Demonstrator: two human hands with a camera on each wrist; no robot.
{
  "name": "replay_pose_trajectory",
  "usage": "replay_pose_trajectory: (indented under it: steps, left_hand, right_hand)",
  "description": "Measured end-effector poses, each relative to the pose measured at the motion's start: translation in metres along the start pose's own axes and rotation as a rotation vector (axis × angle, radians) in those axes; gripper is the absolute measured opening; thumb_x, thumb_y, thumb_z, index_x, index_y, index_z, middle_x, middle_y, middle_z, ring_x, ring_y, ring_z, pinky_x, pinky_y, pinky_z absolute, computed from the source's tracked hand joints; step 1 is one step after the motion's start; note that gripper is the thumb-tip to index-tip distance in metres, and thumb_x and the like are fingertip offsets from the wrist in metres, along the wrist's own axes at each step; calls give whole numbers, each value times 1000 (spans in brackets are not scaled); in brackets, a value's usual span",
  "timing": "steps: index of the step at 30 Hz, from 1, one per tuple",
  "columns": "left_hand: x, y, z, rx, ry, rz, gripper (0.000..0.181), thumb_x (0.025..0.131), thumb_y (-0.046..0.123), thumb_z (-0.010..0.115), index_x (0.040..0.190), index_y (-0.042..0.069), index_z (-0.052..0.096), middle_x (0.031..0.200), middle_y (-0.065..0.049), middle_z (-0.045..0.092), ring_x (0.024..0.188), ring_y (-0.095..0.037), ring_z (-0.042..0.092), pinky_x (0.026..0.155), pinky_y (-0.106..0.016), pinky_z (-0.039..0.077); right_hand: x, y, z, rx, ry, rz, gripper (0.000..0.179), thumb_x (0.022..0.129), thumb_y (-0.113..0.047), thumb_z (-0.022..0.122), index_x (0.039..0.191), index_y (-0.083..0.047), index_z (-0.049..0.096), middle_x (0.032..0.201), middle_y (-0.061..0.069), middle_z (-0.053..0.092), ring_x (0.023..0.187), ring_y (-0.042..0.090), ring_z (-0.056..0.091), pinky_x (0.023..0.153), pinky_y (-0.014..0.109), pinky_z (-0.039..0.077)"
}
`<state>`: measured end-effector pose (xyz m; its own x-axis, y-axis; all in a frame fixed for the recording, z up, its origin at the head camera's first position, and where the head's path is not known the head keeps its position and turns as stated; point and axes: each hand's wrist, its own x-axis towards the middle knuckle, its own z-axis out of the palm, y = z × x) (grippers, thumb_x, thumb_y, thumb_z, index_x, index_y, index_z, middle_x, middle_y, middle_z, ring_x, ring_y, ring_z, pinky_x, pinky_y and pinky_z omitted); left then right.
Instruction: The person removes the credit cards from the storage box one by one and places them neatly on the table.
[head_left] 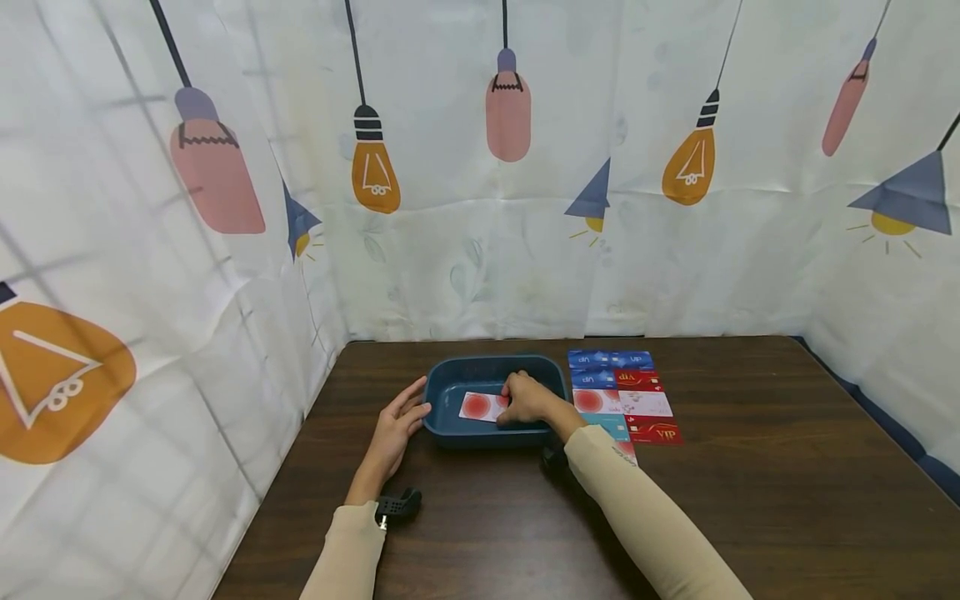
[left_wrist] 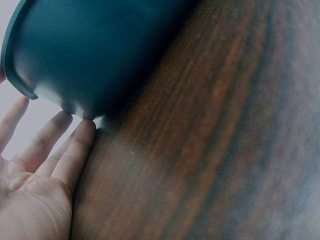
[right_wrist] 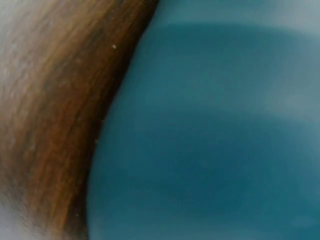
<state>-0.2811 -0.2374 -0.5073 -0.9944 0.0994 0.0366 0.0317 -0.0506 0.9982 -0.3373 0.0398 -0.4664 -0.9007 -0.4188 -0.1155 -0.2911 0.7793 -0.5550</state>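
A blue rectangular tray [head_left: 450,379] stands on the table, and its outer wall [left_wrist: 75,50] fills the upper left of the left wrist view. My left hand [head_left: 393,433] rests its straight, spread fingertips against the tray's left end. Reaching over the tray's right side, my right hand [head_left: 528,400] pinches the right end of a white card with a red round print [head_left: 477,406]. That card lies low inside the tray in the head view. The right wrist view shows only the blue tray wall [right_wrist: 210,135], with the hand out of sight.
Right of the tray, several cards lie in two columns: blue ones [head_left: 592,379], red VIP ones [head_left: 655,430], a white one [head_left: 647,404] and a teal one [head_left: 611,427]. My right forearm [head_left: 637,508] overlaps the nearest card. A printed curtain [head_left: 465,275] hangs behind the dark wooden table [head_left: 480,525].
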Motion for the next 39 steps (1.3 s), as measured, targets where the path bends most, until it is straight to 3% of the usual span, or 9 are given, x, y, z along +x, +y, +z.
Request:
replay_pose_trajectory:
  steps: [8, 26, 39]
  left_hand:
    - [1, 2, 1, -11, 0, 7, 54, 102, 14, 61, 154, 20, 47, 156, -17, 48, 143, -33, 46, 92, -19, 53]
    - [0, 1, 1, 2, -9, 14, 55, 102, 19, 63, 155, 21, 47, 156, -17, 48, 143, -33, 47, 96, -20, 53]
    - [-1, 2, 1, 2, -3, 3, 54, 103, 15, 61, 155, 21, 47, 157, -17, 47, 143, -33, 46, 94, -19, 52]
  right_hand:
    - [1, 1, -1, 24, 27, -7, 45, 78, -24, 89, 106, -8, 58, 91, 5, 59, 82, 19, 55, 81, 36, 51]
    - [-1, 3, -1, 126, 45, -83, 43, 87, -10, 80, 122, -9, 53, 95, 8, 66, 81, 18, 59, 85, 38, 55]
    - [1, 2, -3, 256, 84, -122, 45, 85, -5, 80, 125, -3, 59, 97, 8, 64, 82, 17, 59, 82, 33, 55]
